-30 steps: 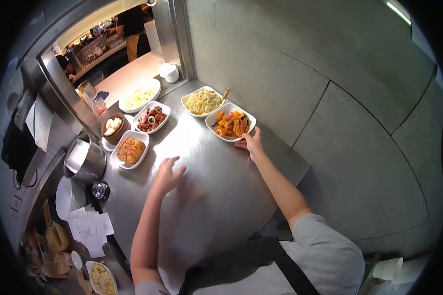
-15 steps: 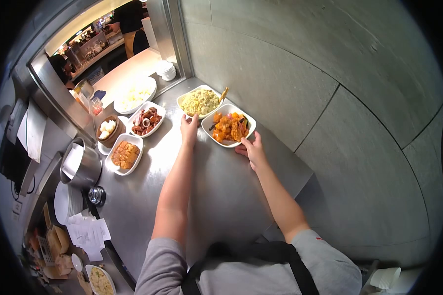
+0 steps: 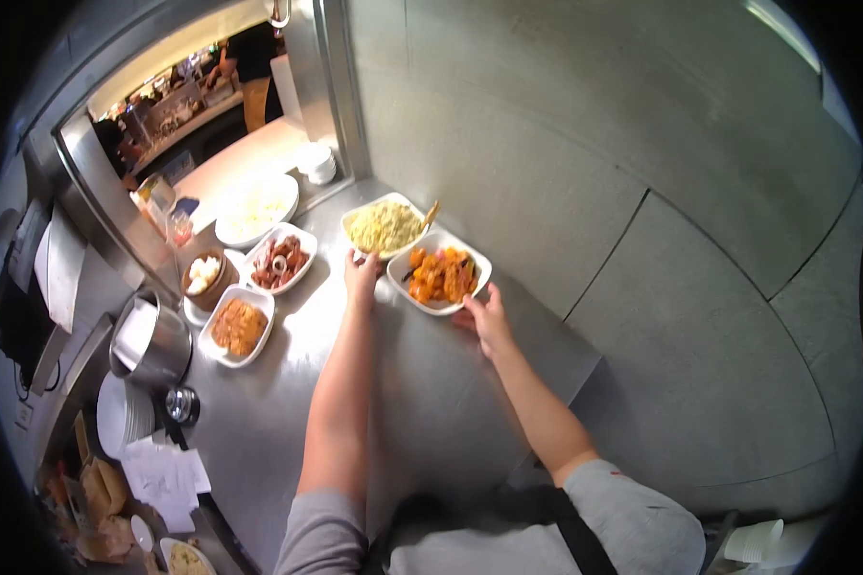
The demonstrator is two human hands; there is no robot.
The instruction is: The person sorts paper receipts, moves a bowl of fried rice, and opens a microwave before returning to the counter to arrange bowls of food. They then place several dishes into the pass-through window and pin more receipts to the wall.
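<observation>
My left hand (image 3: 361, 272) grips the near rim of a white square bowl of yellow rice (image 3: 384, 227) with a wooden utensil in it. My right hand (image 3: 483, 317) holds the near edge of a white bowl of orange saucy pieces (image 3: 439, 277). The two bowls touch each other on the steel counter (image 3: 422, 383), close to the grey wall.
Left of my hands stand a bowl of reddish meat with onion (image 3: 278, 261), a bowl of fried cutlet (image 3: 237, 326), a bamboo steamer (image 3: 204, 276) and a large plate (image 3: 254, 211). A metal pot (image 3: 149, 340), stacked plates (image 3: 123, 414) and paper slips (image 3: 163, 471) lie further left. People stand beyond the pass window (image 3: 201, 86).
My left hand has reached from the middle of the counter to the rice bowl and taken its rim. My right hand stays on the orange bowl.
</observation>
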